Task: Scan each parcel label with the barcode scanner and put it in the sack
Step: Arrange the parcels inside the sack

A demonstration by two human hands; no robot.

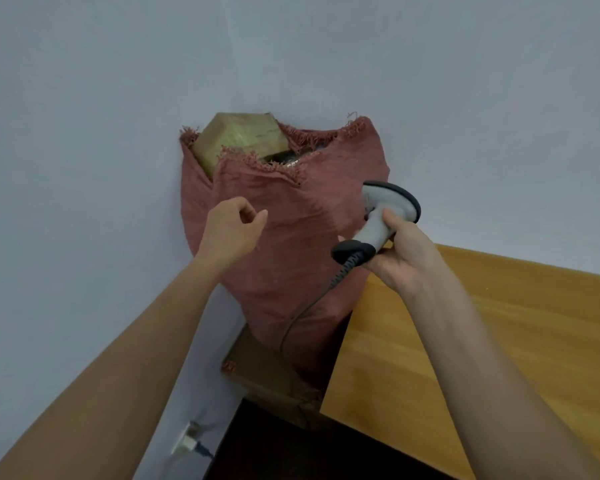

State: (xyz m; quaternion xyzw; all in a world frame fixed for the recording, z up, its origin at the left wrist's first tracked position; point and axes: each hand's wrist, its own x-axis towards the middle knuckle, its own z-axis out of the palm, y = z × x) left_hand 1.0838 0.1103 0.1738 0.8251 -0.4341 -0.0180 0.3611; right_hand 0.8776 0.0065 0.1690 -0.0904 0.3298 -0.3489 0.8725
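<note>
A reddish woven sack (291,244) stands in the wall corner, its frayed mouth open at the top. A brown cardboard parcel (239,136) sticks out of the mouth on the left, and something dark lies beside it inside. My right hand (402,251) grips the handle of a grey barcode scanner (381,216), whose black head points up and to the right. Its coiled cable (305,306) hangs down in front of the sack. My left hand (232,226) hovers in front of the sack with fingers loosely curled and holds nothing.
A wooden table (499,341) fills the lower right, its corner against the sack. A cardboard box (257,368) lies under the sack. A wall socket with a plug (187,441) sits low on the left wall, beside a dark surface (291,452).
</note>
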